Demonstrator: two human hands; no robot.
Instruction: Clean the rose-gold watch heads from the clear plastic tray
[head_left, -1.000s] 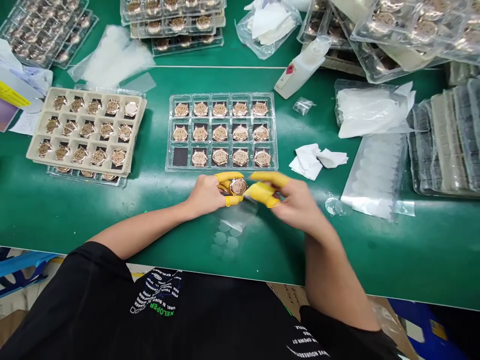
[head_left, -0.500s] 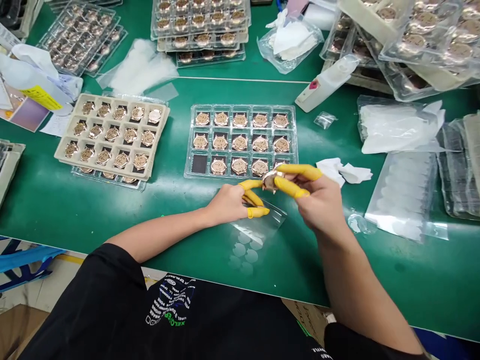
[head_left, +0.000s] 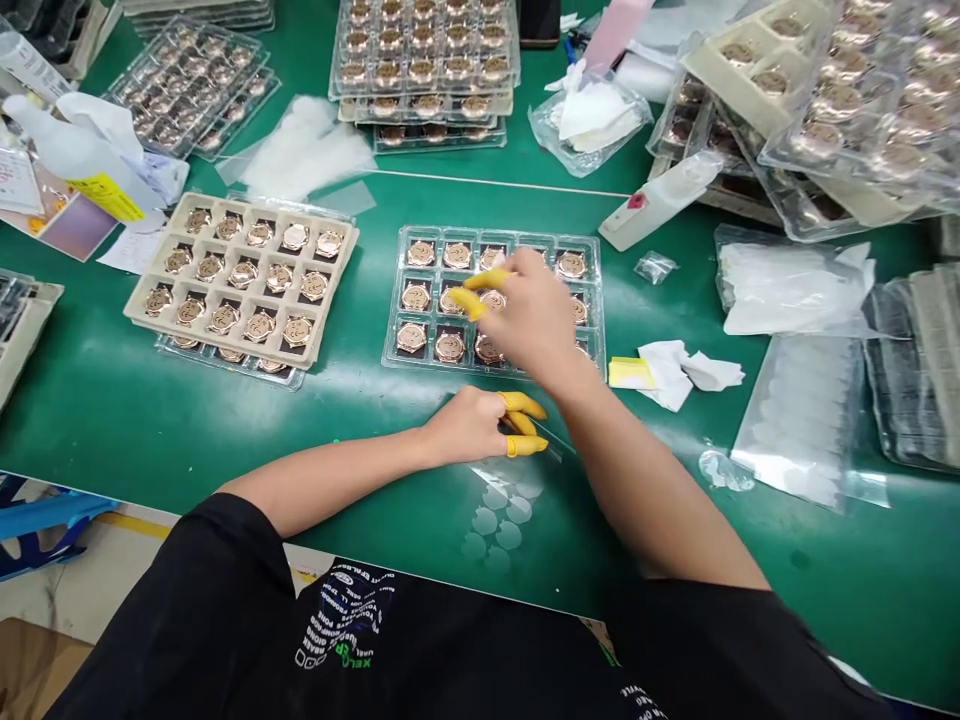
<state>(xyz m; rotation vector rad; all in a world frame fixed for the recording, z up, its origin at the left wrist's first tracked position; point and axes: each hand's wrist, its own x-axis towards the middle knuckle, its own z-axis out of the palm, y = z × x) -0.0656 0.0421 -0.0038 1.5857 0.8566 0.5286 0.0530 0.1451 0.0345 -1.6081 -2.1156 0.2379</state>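
A clear tray [head_left: 391, 350] of rose-gold watch cases lies in front of me, and a watch case [head_left: 411, 338] sits in its lower left pocket. Above the tray's middle is my right hand [head_left: 529, 310], its yellow-capped thumb and finger slightly apart, with nothing seen between them. It hides several of the cases. My left hand [head_left: 480, 425] rests below the tray, its yellow-capped fingers bent round the edge of a clear film sheet [head_left: 536, 487]. Round translucent stickers [head_left: 485, 520] show on the sheet toward me.
A beige tray [head_left: 321, 345] of watch cases stands on a clear one to the left. Stacked trays [head_left: 427, 105] rise at the back and lean at the right. Around them are a white bottle [head_left: 660, 200], yellow piece [head_left: 630, 373], crumpled tissue [head_left: 664, 372] and film packs [head_left: 799, 420].
My right hand has moved left from beside the tray to above it and let go of the watch case. The lower left pocket, vacant before, holds one now. My left hand keeps the film.
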